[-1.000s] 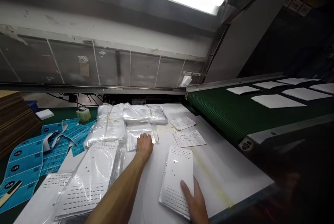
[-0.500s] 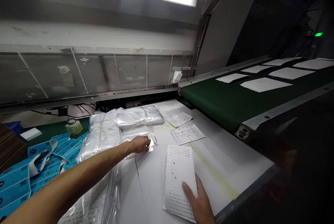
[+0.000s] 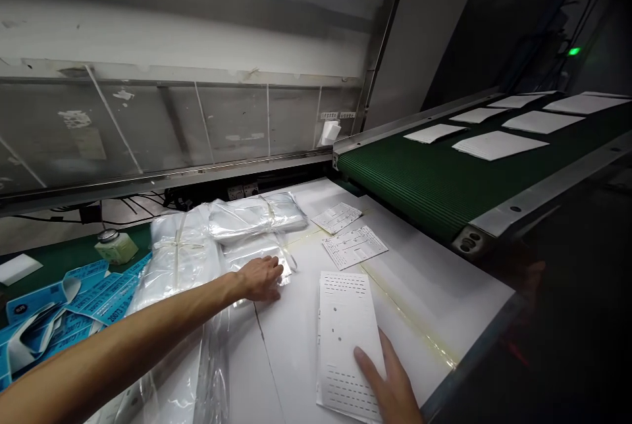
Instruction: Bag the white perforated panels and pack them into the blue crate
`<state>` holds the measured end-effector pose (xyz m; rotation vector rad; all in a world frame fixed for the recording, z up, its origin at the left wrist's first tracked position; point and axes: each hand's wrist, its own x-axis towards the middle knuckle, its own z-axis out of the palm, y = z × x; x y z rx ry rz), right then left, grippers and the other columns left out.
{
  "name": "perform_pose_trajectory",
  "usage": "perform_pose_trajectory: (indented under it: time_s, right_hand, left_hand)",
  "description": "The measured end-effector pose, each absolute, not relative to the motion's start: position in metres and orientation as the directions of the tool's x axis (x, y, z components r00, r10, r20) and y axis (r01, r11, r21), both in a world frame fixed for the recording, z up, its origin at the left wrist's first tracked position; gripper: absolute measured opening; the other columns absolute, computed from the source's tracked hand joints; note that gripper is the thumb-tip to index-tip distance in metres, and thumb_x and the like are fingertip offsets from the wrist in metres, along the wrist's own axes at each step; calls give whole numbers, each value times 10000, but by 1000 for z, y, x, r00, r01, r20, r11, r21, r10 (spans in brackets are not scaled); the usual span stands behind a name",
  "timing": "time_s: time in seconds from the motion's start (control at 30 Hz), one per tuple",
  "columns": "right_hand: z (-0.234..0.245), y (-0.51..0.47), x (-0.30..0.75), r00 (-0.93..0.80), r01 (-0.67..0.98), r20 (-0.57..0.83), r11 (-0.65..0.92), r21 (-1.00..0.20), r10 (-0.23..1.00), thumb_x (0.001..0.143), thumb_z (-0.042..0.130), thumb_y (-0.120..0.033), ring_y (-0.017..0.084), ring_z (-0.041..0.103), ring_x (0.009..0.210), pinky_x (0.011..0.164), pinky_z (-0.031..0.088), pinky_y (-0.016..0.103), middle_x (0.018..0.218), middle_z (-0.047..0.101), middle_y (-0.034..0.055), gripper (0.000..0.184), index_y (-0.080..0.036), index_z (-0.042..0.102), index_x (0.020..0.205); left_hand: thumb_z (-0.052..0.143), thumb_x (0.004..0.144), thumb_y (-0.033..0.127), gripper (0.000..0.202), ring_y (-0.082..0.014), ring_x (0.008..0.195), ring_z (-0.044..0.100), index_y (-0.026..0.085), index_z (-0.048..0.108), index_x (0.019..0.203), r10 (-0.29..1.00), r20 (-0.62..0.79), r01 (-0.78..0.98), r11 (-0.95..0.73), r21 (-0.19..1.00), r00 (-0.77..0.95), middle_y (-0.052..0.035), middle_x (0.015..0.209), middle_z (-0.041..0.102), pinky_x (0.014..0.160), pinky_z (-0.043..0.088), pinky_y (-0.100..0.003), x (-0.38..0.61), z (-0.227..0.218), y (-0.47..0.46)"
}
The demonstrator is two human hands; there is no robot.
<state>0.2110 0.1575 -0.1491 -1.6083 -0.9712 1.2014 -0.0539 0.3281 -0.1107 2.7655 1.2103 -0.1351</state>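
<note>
My left hand (image 3: 261, 277) lies on the open end of a small stack of clear plastic bags (image 3: 241, 249), fingers slightly spread and fingertips at the bags' edge. At the lower right, my right hand (image 3: 392, 384) grips the side of a stack of white punched sheets (image 3: 348, 338), thumb on top and fingers along the right edge. The stack shows rows of short slots and a few holes. Two printed white sheets, a nearer one (image 3: 355, 247) and a farther one (image 3: 336, 218), lie beyond it on the white tabletop (image 3: 424, 286).
Tied bundles of clear bags (image 3: 257, 216) lie at the left, near blue printed strips (image 3: 99, 295) and a small pale-green jar (image 3: 116, 246). A green conveyor belt (image 3: 405, 177) at the right carries several white stacks (image 3: 498, 145). A grey panel wall (image 3: 232, 121) stands behind.
My left hand has loosened from a tighter curl and spread its fingers on the bags. My right hand keeps its hold on the sheets. The camera view has shifted slightly.
</note>
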Motion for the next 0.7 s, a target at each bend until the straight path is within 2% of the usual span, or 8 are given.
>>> perform_pose_trajectory:
  time_s: [0.07,0.13,0.23,0.43,0.5,0.6,0.7]
  right_hand:
    - [-147,157,210,235,91,-274,-302,-949,932,744,537,-611,297,531,1136,922,447,413,1267,566,62,706,-255,366,1329]
    - [-146,157,209,266,107,-252,-288,-952,931,741,529,-617,296,527,1138,923,442,415,1261,569,53,690,-267,379,1318]
    - [-147,158,207,288,130,-244,-290,-948,926,744,521,-617,295,518,1147,939,424,421,1263,566,49,678,-272,386,1311]
    - [-151,159,207,302,140,-205,-256,-957,931,737,529,-606,291,524,1144,943,424,409,1256,578,47,670,-265,415,1302]
    - [-151,159,207,304,141,-201,-253,-957,931,735,530,-604,289,522,1148,949,421,406,1256,579,48,677,-259,414,1306]
    - [-150,159,207,295,136,-222,-270,-953,929,741,522,-608,284,518,1152,951,421,403,1262,574,48,684,-259,394,1316]
    - [-149,158,207,295,132,-223,-271,-953,929,741,514,-617,286,508,1166,961,413,403,1275,565,48,702,-257,379,1328]
  left_hand:
    - [636,710,362,247,-217,795,533,187,576,874,718,-126,728,-680,83,685,-64,902,574,632,443,-306,-56,-110,328]
    - [553,758,253,86,-221,807,538,184,586,799,724,-109,733,-673,102,681,-70,885,586,655,437,-312,-57,-111,327]
    - [426,802,163,189,-208,768,552,181,591,711,762,-66,761,-630,158,645,-69,838,602,663,426,-317,-57,-110,324]
    - [430,816,259,237,-198,828,596,197,658,791,898,-21,831,-397,390,439,-57,966,643,681,439,-284,-58,-105,322]
    - [475,790,308,228,-188,790,615,191,669,762,918,-80,820,-305,485,389,-42,877,674,634,446,-255,-60,-103,324]
    - [463,800,403,320,-167,662,621,169,664,715,919,-181,779,-179,601,351,-27,717,682,541,438,-237,-64,-100,327]
    - [473,812,389,317,-156,655,619,143,649,717,921,-236,741,-77,667,309,-38,726,677,542,450,-241,-68,-98,328]
